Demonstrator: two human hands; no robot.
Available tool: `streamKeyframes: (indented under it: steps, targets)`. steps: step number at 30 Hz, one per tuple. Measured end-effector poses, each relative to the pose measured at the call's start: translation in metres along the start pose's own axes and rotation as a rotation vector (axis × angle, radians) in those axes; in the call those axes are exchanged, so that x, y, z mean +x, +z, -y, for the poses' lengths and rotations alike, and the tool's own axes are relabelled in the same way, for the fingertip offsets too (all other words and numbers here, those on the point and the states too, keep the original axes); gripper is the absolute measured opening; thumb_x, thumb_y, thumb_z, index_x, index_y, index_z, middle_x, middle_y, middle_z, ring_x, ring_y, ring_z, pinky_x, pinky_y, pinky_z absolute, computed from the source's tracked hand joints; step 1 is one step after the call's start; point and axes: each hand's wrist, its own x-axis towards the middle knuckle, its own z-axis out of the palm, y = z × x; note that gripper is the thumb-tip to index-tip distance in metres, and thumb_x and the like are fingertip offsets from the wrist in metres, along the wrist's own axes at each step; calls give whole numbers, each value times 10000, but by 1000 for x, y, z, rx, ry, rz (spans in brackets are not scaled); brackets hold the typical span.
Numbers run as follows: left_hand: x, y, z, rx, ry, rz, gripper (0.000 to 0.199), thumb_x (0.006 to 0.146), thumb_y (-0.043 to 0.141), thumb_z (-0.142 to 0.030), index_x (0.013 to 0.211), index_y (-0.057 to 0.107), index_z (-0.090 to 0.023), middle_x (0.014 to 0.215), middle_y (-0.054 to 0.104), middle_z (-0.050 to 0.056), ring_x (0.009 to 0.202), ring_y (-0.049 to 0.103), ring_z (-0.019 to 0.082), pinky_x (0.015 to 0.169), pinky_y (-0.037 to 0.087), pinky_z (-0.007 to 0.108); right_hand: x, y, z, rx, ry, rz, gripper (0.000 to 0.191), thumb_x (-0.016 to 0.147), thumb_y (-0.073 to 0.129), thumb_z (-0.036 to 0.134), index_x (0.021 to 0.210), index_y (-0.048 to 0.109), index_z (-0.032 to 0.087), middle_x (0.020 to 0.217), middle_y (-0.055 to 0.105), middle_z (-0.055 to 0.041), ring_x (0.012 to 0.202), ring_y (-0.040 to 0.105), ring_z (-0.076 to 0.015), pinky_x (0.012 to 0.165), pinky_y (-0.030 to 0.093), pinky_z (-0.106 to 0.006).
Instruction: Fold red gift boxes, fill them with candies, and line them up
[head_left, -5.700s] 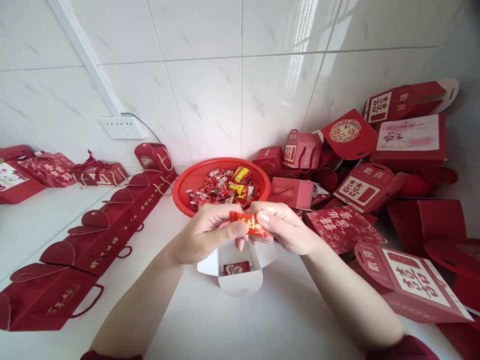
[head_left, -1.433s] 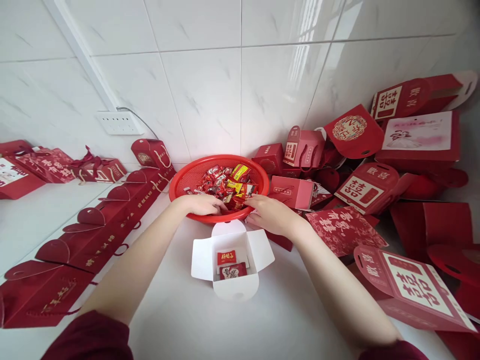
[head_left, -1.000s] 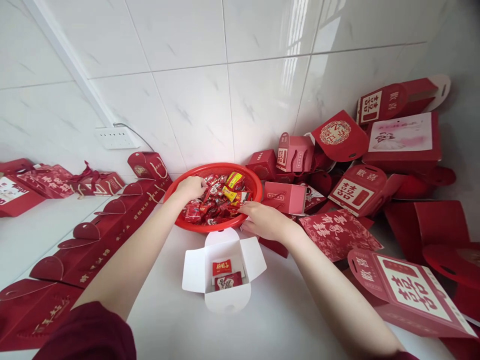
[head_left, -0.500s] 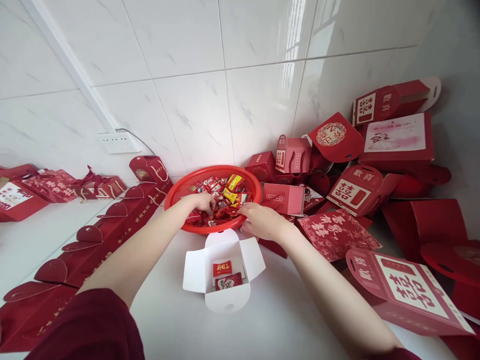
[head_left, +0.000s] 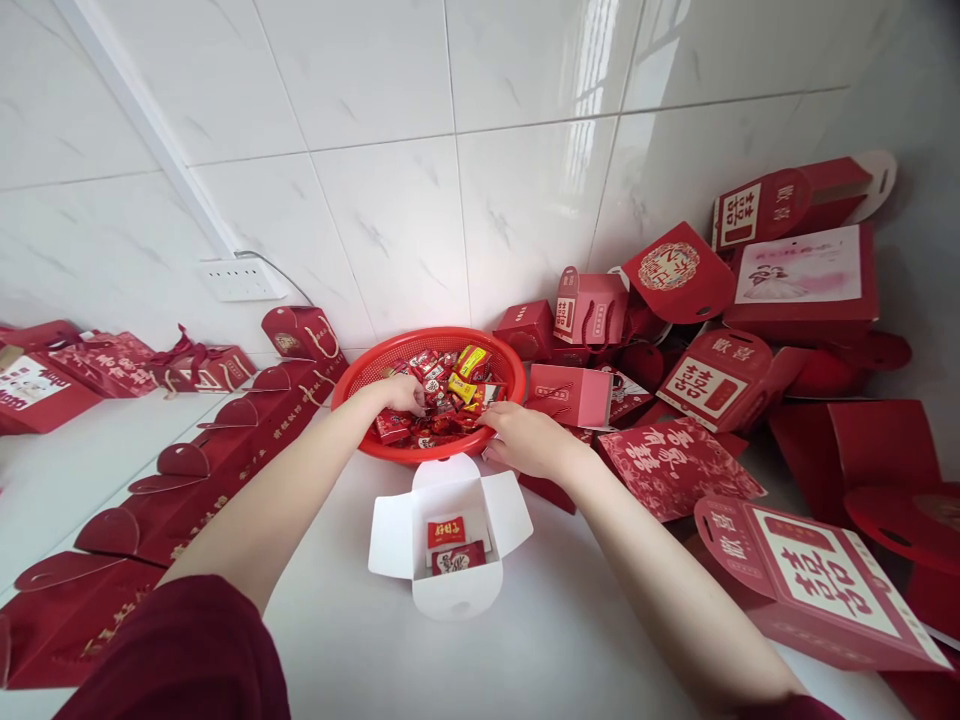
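Observation:
My left hand (head_left: 405, 393) is down among wrapped candies (head_left: 442, 375) in a round red plastic basket (head_left: 360, 360). Its fingers are curled together at the candies; what lies between them is hidden. At the basket's right front edge, my right hand (head_left: 521, 435) grips the rim, fingers over the top and thumb below. In front of the basket stands an opened box (head_left: 457, 600), white inside, with its flaps spread out. Two red candy packets show inside it, a brighter one (head_left: 446, 532) behind a darker one (head_left: 458, 558).
Closed red gift boxes (head_left: 180, 480) stand in a row on the left. A large heap of red and pink boxes (head_left: 705, 385) fills the right side. More boxes (head_left: 112, 365) lie farther left. Behind are a tiled wall (head_left: 390, 230) and a power strip (head_left: 241, 280).
My left hand has shifted slightly left and up within the basket, uncovering candies near the front. My right hand stays on the rim. The view has shifted a little.

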Motion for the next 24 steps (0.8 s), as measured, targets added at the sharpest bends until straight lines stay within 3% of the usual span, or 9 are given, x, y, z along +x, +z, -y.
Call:
streamKeyframes:
  steps: [7, 11, 14, 19, 22, 24]
  targets:
    - [-30, -10, 10, -115, 39, -231, 292, 873, 589, -363, 1063, 713, -178, 1022, 750, 54, 928, 689, 189, 798, 526, 255, 0, -1, -2, -7, -18, -5, 154, 908, 521, 193, 973, 655, 156, 1080, 662, -124, 959, 642, -243, 738, 436, -288]
    - [-42, 0, 2, -89, 23, -184, 403, 637, 763, -498, 929, 753, -219, 929, 766, 41, 867, 691, 231, 752, 506, 265, 0, 0, -3, -5, -25, -8, 139, 911, 529, 199, 969, 650, 158, 1081, 659, -119, 918, 644, -225, 697, 434, -275]
    - [-39, 13, -14, -58, -22, -147, 347, 501, 845, -424, 735, 742, -189, 794, 745, 89, 841, 685, 288, 774, 493, 317, 0, 1, -3, -4, -35, -5, 157, 907, 535, 188, 1011, 648, 155, 1114, 651, -128, 964, 635, -234, 746, 449, -283]
    - [-38, 16, -26, -77, -75, -222, 231, 616, 789, -357, 572, 659, -171, 692, 690, 126, 854, 675, 329, 787, 466, 354, -1, -1, -3, 24, -46, 21, 214, 880, 524, 130, 1047, 659, 134, 1141, 656, -159, 1077, 611, -274, 835, 466, -317]
    - [-59, 5, -23, -130, -44, -289, 270, 752, 683, -386, 579, 647, -182, 698, 697, 95, 770, 672, 271, 724, 456, 316, -4, -7, -4, 56, -60, 32, 301, 865, 493, 83, 1093, 675, 155, 1179, 677, -135, 1091, 627, -267, 855, 478, -321]
    - [-82, -1, -23, -182, -8, -377, 333, 877, 533, -425, 691, 680, -191, 814, 730, 69, 771, 666, 228, 707, 452, 292, -7, -13, -6, 126, -76, 11, 350, 877, 486, 80, 1149, 675, 192, 1211, 691, -88, 1104, 638, -244, 905, 475, -318]
